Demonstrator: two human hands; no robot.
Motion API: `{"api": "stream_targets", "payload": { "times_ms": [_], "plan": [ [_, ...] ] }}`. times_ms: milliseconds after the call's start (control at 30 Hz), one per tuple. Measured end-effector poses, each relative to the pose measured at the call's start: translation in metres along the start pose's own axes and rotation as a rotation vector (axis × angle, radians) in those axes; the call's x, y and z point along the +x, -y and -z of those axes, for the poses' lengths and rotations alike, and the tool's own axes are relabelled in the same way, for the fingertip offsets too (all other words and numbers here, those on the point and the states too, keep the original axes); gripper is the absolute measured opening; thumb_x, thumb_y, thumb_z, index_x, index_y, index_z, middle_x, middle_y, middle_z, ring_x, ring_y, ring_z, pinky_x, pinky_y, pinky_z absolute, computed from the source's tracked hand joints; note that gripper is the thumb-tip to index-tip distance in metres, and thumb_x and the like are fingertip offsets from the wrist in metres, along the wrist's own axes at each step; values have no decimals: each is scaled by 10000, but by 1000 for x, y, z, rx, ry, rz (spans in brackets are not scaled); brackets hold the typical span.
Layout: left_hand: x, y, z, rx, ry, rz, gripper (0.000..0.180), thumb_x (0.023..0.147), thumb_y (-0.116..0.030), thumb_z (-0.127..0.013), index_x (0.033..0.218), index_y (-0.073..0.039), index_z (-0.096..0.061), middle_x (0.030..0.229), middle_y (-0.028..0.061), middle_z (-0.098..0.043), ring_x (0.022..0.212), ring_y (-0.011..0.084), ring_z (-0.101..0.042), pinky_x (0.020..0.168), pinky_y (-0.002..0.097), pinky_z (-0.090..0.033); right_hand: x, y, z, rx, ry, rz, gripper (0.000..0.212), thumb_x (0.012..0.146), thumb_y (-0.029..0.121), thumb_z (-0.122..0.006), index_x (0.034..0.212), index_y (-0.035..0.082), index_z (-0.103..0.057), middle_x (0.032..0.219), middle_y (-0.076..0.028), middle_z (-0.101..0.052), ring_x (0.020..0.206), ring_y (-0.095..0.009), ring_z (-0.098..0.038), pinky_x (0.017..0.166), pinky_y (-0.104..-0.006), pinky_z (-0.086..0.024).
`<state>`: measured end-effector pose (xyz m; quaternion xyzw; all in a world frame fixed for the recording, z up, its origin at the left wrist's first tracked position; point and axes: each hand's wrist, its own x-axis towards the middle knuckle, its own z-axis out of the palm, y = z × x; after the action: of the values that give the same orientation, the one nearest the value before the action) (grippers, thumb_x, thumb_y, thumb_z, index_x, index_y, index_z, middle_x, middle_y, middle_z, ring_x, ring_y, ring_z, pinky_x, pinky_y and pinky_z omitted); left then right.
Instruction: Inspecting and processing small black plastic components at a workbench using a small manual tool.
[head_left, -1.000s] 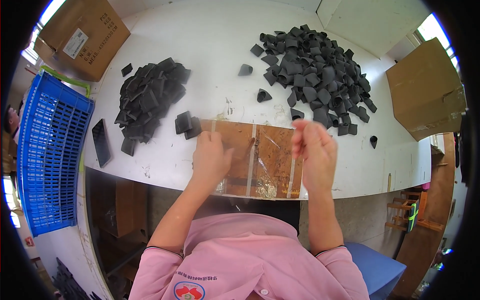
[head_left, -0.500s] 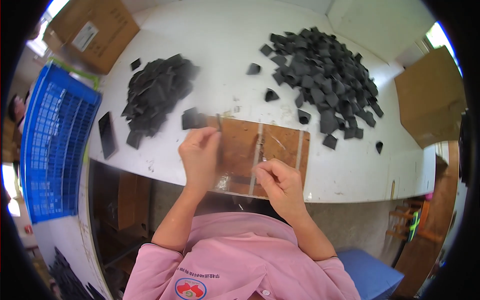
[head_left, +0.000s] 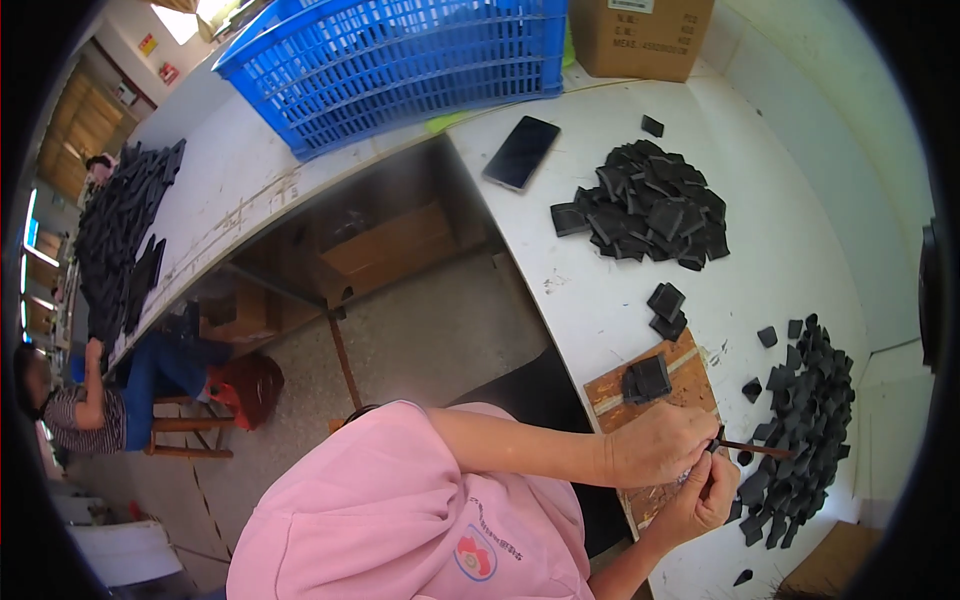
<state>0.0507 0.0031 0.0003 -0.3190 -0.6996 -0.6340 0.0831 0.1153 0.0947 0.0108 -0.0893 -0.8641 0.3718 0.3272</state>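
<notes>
My left hand is closed over the wooden board, with a thin dark stick jutting from its fingertips toward the far pile. Just below it, my right hand is closed too, its raised fingertips meeting the left ones. A small black piece shows between them, partly covered by fingers. Flat black pieces lie stacked on the brown board, beside my left hand. Two more flat pieces overlap at the board's far edge.
A pile of flat black pieces and a pile of curled black pieces lie on the white table. Nearby are a phone, a blue crate and a cardboard box. A seated person works at the left.
The view has swung to the left. My hands, apart before, now meet at the fingertips around a small black piece. Flat pieces now lie on the board.
</notes>
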Motion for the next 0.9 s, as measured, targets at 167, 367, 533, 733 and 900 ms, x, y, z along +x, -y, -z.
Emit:
{"api": "stream_targets", "payload": {
  "times_ms": [167, 367, 533, 733, 900],
  "plan": [
    [-2, 3, -4, -25, -184, 31, 139, 690, 44, -509, 825, 11, -509, 683, 111, -531, 568, 231, -551, 501, 311, -428, -3, -7, -9, -287, -12, 75, 32, 780, 2, -553, 784, -30, -549, 703, -37, -518, 601, -104, -456, 513, -215, -369],
    [1, 14, 4, -1357, 142, 902, 69, 703, 30, -488, 767, 27, -513, 674, 36, -550, 548, 89, -508, 495, 216, -408, -2, -17, -7, 268, -80, -451, 34, 751, -4, -578, 784, -7, -577, 722, -30, -532, 553, -63, -420, 458, -176, -300],
    [8, -7, 8, -852, 179, 657, 76, 688, 6, -497, 761, 23, -505, 660, 79, -538, 518, 118, -507, 462, 259, -396, -5, -57, 18, 1565, 308, -757, 259, 768, 38, -540, 1010, -31, -481, 902, -61, -533, 708, -72, -476, 513, -172, -355],
    [-8, -10, -7, -182, -179, 186, 103, 647, 48, -502, 745, 19, -512, 653, 118, -510, 575, 250, -518, 489, 316, -414, -2, -17, 14, 1342, 77, -922, 202, 847, 133, -510, 998, 0, -498, 950, -76, -558, 860, -145, -548, 636, -244, -464],
    [-10, -9, -1, -858, 141, 741, 96, 723, 46, -494, 799, 14, -543, 762, 33, -560, 476, 113, -490, 406, 258, -395, -19, -39, 31, 1356, 318, -731, 220, 856, 174, -516, 1027, 37, -506, 928, -60, -565, 841, -155, -550, 721, -304, -455]
  ]
}}
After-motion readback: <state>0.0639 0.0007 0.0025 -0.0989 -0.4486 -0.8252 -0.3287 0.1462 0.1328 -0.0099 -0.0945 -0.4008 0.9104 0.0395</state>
